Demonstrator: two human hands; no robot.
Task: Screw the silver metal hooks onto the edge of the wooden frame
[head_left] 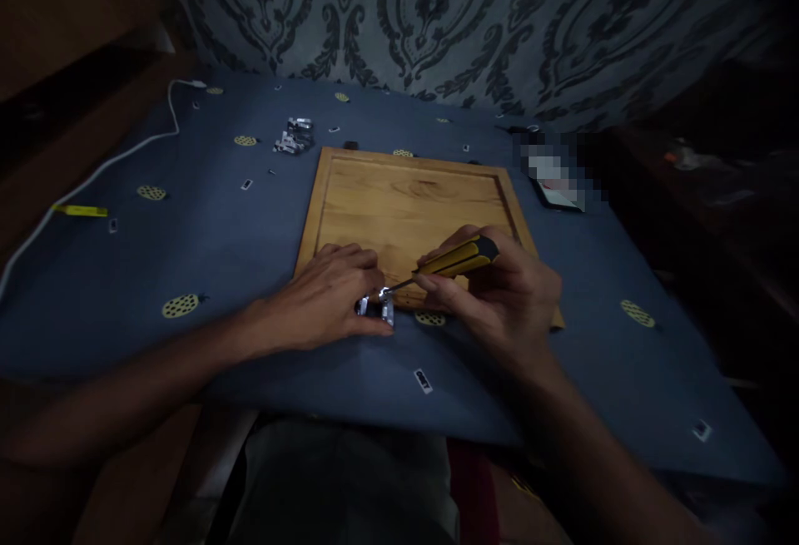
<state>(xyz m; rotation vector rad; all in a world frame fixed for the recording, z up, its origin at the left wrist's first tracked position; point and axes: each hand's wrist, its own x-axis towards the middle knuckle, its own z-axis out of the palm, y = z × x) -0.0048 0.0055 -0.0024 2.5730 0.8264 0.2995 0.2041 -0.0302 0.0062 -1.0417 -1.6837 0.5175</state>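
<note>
A wooden panel with a raised frame (pixel 399 204), much like a cabinet door, lies flat on the blue cloth. At its near edge, my left hand (pixel 330 291) grips a shiny metal cabinet hinge (pixel 388 309) between thumb and fingers, partly hiding it. The other fingers rest over the panel's near left corner. My right hand (pixel 505 295) is closed around the yellow and black handle of a screwdriver (pixel 454 260). Its shaft slants down to the left, and the tip meets the hinge. Any screw under the tip is too small to make out.
More metal hinges (pixel 293 139) lie at the back left, with a small screw (pixel 271 171) nearby. A white cable (pixel 173 116) and a yellow strip-like object (pixel 81 211) are on the left. Behind the panel's right side lies a phone (pixel 562 191). A patterned wall (pixel 430 21) borders the back.
</note>
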